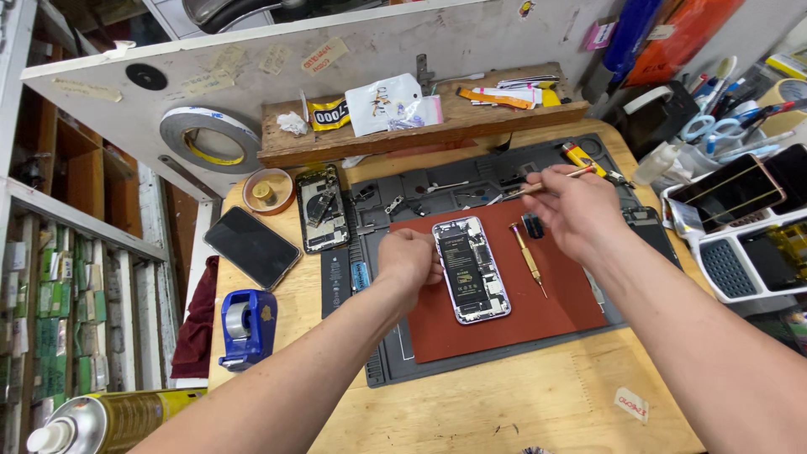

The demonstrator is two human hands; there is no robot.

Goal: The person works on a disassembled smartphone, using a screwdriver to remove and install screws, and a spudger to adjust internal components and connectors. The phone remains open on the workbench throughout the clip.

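My left hand, fingers curled shut, steadies the fragile opened phone at its nine-o'clock edge; right-hand fingers pinch a thin stick tool.

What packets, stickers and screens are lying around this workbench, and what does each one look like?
White plastic packet: wooden shelf, crumpled, dark print.
Yellow-black packet: shelf, left of the white one.
Dark phone: table left, black blank screen.
Phone screens: white rack at right, dark glass, banded.
Paper labels: back panel, small beige slips.
Small sticker: table front, pale, red print.
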